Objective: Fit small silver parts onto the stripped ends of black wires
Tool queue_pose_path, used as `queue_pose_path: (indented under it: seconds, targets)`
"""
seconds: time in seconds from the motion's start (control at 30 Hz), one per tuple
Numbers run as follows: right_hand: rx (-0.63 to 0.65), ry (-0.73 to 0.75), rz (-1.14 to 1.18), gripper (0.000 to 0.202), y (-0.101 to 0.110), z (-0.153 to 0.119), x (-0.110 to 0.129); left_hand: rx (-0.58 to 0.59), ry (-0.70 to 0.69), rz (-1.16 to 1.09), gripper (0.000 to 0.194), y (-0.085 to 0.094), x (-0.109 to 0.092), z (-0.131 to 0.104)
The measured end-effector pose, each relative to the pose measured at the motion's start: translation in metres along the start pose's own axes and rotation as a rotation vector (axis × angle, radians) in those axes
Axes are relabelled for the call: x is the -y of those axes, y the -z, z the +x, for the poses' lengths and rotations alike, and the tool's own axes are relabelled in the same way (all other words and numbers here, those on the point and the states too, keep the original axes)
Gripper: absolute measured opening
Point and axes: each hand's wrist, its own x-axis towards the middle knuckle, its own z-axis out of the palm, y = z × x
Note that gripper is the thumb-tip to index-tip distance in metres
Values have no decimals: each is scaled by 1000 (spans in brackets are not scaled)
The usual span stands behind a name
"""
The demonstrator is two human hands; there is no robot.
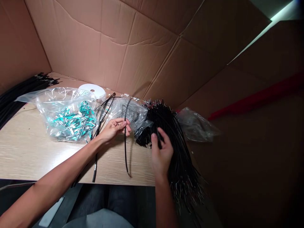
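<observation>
Wood surface [35, 155] walled by cardboard; left hand [114, 129] has a pinching grip on one black wire [125, 148], right hand [161, 155] fingers spread, half-closed on wire bundle [180, 152] at the edge; bundle could slide off, wire may snag the bag [68, 117]

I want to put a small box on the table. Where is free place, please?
Bare wood lies at the near left of the table, in front of the teal bag. It is crowded around the left hand, the black cable, the right hand and the wire bundle.
</observation>
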Motion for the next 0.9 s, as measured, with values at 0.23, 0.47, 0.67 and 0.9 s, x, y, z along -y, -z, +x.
queue_pose_path:
  seconds: [0.23, 0.47, 0.67, 0.9]
  targets:
    - [486, -258, -31, 39, 34, -81, -32, -76, -45, -31, 40, 0, 2, 0]
    - [519, -110, -183, 20, 16, -106, -41, -1, 17, -26, 42, 0, 9, -3]
    - [355, 16, -169, 25, 29, -108, -38, -5, -9, 60, 53, -1, 5, -3]
    - [101, 192, -297, 21, 87, -77, -18, -74, 14, 207, 58, 0, 2, -7]
